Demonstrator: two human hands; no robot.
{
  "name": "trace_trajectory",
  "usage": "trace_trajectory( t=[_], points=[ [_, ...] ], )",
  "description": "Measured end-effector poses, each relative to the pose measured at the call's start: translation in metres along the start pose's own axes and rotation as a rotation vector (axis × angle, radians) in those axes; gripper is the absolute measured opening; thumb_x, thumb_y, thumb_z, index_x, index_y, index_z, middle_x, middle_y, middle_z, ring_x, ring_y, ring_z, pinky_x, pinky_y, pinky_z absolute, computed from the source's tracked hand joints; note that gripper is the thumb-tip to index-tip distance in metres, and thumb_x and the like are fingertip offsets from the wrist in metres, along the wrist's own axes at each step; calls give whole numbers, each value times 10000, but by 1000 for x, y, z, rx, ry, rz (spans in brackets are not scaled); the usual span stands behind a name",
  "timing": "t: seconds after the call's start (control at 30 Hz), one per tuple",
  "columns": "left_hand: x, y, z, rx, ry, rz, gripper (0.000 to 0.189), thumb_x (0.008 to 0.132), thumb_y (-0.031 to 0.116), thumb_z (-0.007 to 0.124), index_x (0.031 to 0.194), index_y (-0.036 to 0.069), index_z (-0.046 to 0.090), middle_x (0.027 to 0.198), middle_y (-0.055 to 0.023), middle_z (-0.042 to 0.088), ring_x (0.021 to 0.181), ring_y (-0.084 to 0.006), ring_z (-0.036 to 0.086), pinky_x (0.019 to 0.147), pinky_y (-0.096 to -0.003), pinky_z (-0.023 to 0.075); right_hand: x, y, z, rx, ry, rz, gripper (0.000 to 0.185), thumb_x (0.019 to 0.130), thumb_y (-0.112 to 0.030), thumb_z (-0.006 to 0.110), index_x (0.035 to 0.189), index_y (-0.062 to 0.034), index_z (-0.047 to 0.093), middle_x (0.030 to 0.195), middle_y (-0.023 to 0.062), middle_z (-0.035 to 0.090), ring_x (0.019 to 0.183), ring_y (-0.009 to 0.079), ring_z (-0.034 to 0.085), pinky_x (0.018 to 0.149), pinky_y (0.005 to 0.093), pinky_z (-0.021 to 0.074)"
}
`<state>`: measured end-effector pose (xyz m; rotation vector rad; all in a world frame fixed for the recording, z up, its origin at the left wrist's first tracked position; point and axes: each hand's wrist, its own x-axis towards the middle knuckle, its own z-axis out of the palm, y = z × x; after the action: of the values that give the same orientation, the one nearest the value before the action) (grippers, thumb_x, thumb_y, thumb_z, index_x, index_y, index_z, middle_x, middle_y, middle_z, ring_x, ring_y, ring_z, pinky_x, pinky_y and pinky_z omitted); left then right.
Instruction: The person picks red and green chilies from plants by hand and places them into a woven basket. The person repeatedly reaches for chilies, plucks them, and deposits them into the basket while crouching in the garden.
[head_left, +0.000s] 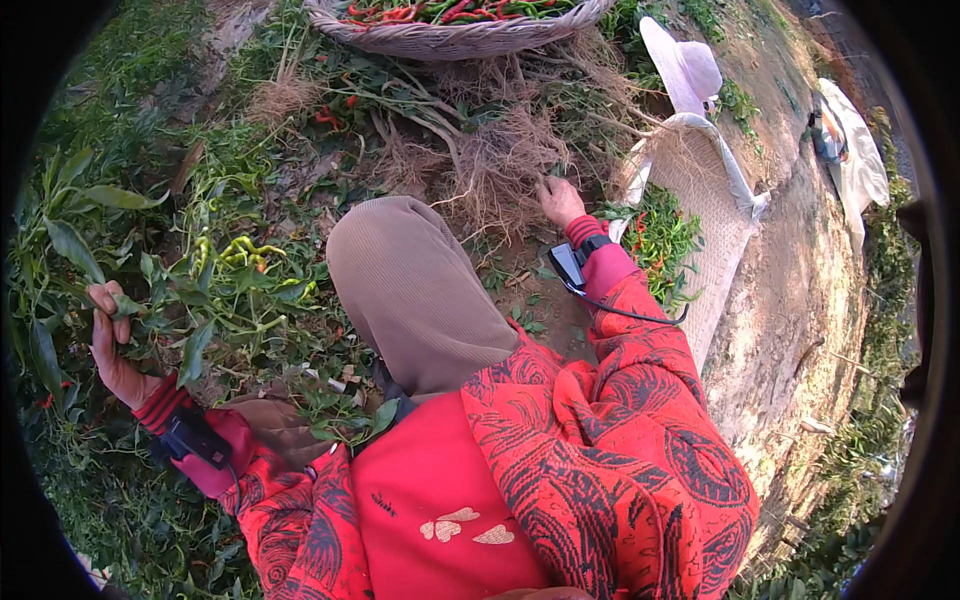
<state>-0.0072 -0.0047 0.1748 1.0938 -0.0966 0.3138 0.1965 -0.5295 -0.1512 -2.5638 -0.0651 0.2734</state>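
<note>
On the left, my left hand (120, 352) has its fingers closed around a leafy stem of a chili pepper plant (196, 300). Curled yellow-green chili peppers (251, 253) hang from the foliage to the right of that hand. My right hand (561, 201) is ahead of me, its fingers curled at the edge of a tangle of dry brown roots (506, 169). The roots belong to uprooted plants heaped in front of my knee, and part of the fingertips is hidden there. Picked green and red chilies (664, 244) lie on a woven sack (724, 247) beside my right forearm.
A wicker basket (457, 41) of red and green chilies stands at the top. A pale sun hat (684, 64) rests beyond the sack. Farther right, a white cloth or bag (855, 150) lies on bare soil (802, 315). Leafy plants (112, 480) cover the left side.
</note>
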Motion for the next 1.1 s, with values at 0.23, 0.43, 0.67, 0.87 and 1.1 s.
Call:
trace_trajectory(
  t=[0.23,0.43,0.67,0.87,1.1],
  points=[
    [-4,1,-2,6,44,7,102,961,120,470,918,67,396,844,17,341,639,-28,361,659,-213,388,-59,-14,-31,957,-466,512,243,930,-228,503,741,-75,494,565,-8,444,466,101,440,383,274,333],
    [-1,0,-6,-44,-34,-55,84,969,106,463,931,71,397,844,20,348,649,-37,370,690,-233,411,-114,-11,-26,1402,-512,629,204,951,-222,495,821,-74,549,678,32,558,562,146,523,498,282,445],
    [-3,-2,-3,-45,28,-54,62,963,120,493,962,71,455,740,44,353,643,-49,337,719,-232,393,-160,-35,4,1256,-578,586,80,931,-69,490,991,-37,534,745,56,638,599,151,643,462,254,491],
    [-5,-2,-4,-104,-9,-75,74,960,132,508,972,71,468,746,45,381,658,-41,372,729,-235,402,-147,-9,-29,1047,-69,318,107,806,-46,602,889,-85,546,672,-27,494,494,61,440,411,219,348],
    [-10,2,-8,-122,25,-67,63,960,118,500,978,75,458,750,45,403,670,-39,404,754,-242,417,-105,149,-93,189,510,522,196,810,-202,650,920,-40,666,759,100,668,694,211,636,664,350,495]
  ],
)
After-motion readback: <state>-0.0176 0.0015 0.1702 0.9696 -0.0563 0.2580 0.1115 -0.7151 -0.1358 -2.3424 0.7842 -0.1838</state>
